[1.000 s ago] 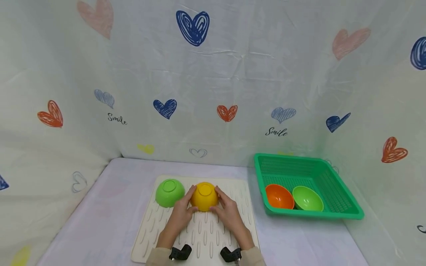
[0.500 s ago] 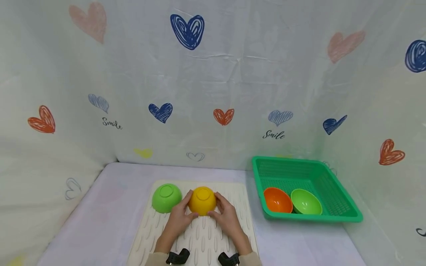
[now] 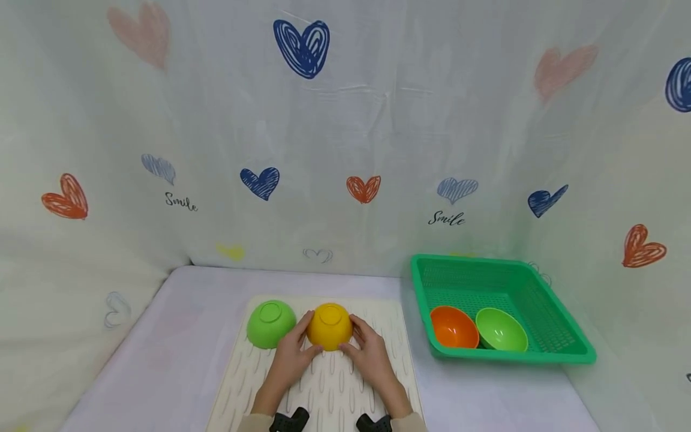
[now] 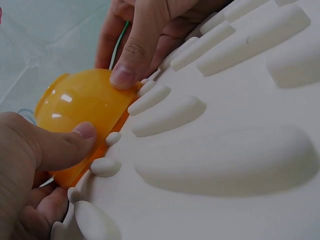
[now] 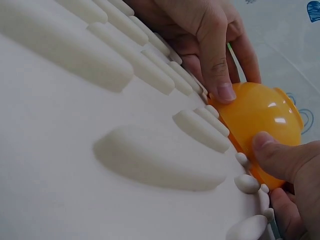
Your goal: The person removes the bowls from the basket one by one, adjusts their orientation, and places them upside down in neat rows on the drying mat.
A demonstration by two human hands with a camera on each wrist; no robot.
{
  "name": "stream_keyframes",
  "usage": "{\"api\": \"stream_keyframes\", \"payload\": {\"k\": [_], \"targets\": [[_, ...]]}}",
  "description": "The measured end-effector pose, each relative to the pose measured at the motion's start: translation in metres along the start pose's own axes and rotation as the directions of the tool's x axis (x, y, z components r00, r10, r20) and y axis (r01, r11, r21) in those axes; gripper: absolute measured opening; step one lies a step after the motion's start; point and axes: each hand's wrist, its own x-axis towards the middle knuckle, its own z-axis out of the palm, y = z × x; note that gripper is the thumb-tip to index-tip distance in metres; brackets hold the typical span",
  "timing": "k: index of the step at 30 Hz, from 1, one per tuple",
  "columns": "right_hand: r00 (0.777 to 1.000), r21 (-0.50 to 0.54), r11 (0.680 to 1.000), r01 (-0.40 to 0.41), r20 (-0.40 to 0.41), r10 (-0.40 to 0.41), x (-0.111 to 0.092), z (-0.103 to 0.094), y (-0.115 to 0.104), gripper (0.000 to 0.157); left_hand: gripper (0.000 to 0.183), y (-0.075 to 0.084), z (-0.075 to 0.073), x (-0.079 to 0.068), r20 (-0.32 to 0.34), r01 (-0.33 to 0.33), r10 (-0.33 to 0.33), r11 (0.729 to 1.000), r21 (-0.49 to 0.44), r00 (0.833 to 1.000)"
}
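Observation:
A yellow bowl (image 3: 330, 329) sits upside down on a cream ridged mat (image 3: 329, 396), its foot ring facing up. My left hand (image 3: 291, 361) holds it from the left, thumb (image 4: 75, 142) on the near side and fingers round the far side. From the right, my right hand (image 3: 372, 360) grips the same bowl, its thumb (image 5: 272, 150) pressed on the yellow wall. In both wrist views the bowl's rim lies right at the mat's raised ridges. An upturned green bowl (image 3: 270, 325) stands on the mat just left of my left hand.
A green slotted basket (image 3: 561, 318) stands to the right of the mat. Inside, at its near side, an orange bowl (image 3: 454, 328) and a light green bowl (image 3: 501, 330) lie tilted with their openings up. A white cloth (image 3: 146, 348) covers the table, and a heart-printed sheet hangs behind.
The head view has shifted slightly. Both hands stay on the yellow bowl, which keeps its place on the mat beside the green bowl.

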Motion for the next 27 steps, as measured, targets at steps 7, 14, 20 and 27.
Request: {"api": "stream_keyframes", "payload": {"k": [7, 14, 20, 27], "targets": [[1.000, -0.013, 1.000, 0.013, -0.004, -0.013, 0.0004, -0.0032, 0.0000, 0.069, 0.078, 0.0024, 0.0024, -0.0002, -0.016, 0.009, -0.009, 1.000, -0.021, 1.000], [1.000, -0.012, 1.000, 0.004, -0.018, -0.004, 0.0003, -0.0025, -0.0016, 0.068, 0.079, 0.0029, 0.0015, 0.0031, -0.004, 0.035, -0.036, 0.999, -0.027, 0.999], [1.000, -0.028, 0.999, -0.015, 0.002, 0.015, 0.0000, -0.0019, -0.0052, 0.069, 0.079, 0.0027, -0.0005, 0.0014, -0.009, 0.034, -0.034, 0.999, -0.032, 0.999], [0.999, -0.031, 0.999, 0.043, 0.006, -0.043, 0.0010, -0.0038, -0.0026, 0.070, 0.079, 0.0030, 0.0000, 0.0020, -0.015, -0.005, 0.004, 0.999, -0.038, 1.000]]}}
